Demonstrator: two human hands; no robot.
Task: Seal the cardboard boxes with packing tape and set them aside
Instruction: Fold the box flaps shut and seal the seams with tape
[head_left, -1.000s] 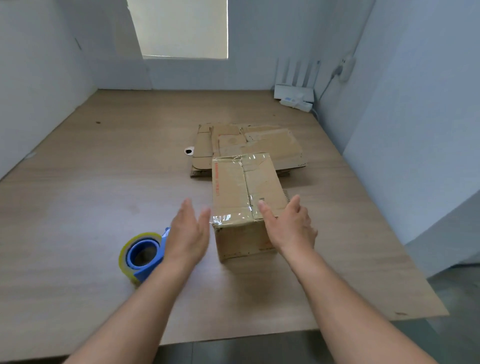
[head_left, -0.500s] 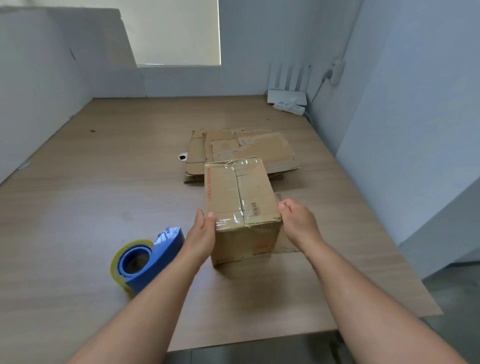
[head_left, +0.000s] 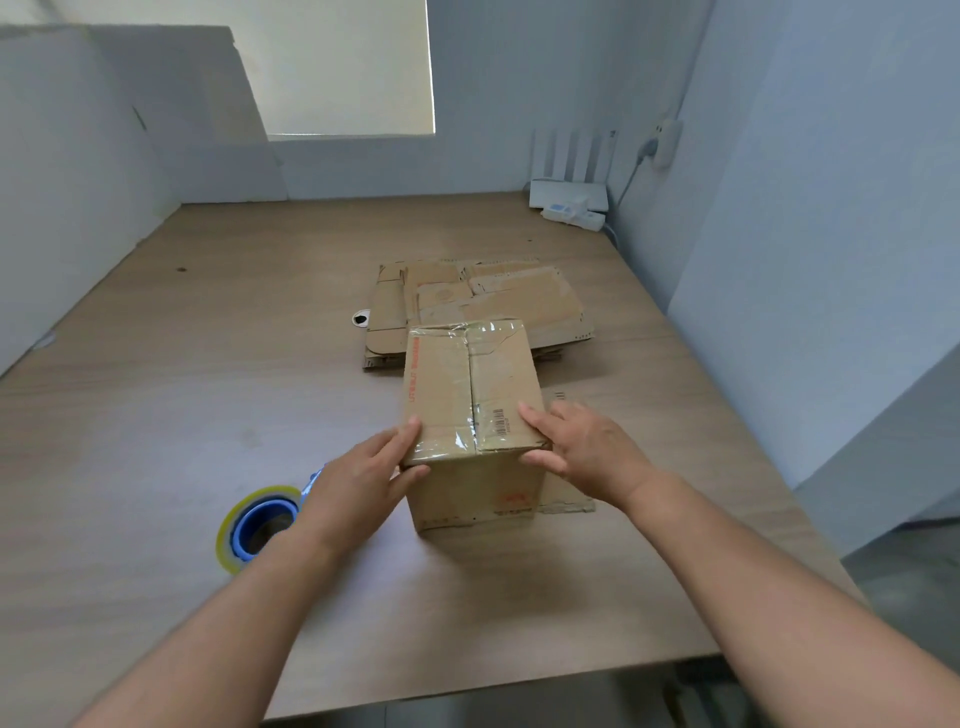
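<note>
One desk (head_left: 156, 415): carries everything. The right edge is not far from the box, so a wide swing that way could put it over the edge.
flat cardboard stack (head_left: 519, 306): lies just behind the box. Pushing the box forward would ram it and skew the sheets. Sheet count unreadable, and the near edge is hidden behind the box.
box (head_left: 457, 384): centre of desk, flaps closed, clear tape along the top seam and over the far edge. The tape looks wrinkled and could peel if the lid flexes. Bottom seam, far face and contents hidden. Can't tell whether it is resting or just lifted.
hands: left hand (head_left: 353, 478) grasps the near-left top corner, right hand (head_left: 587, 452) the near-right one, thumbs on the front face. A corner-only grip near the top means the box could tilt or slip if it is heavy.
tape dispenser (head_left: 257, 525): just left of the box and partly hidden under the left forearm, which could knock it. Blade end not visible.
card piece (head_left: 566, 493): flat against the box's right base and mostly covered. It could drag along with the box.
round mark (head_left: 360, 318): beside the stack, too small to identify.
</note>
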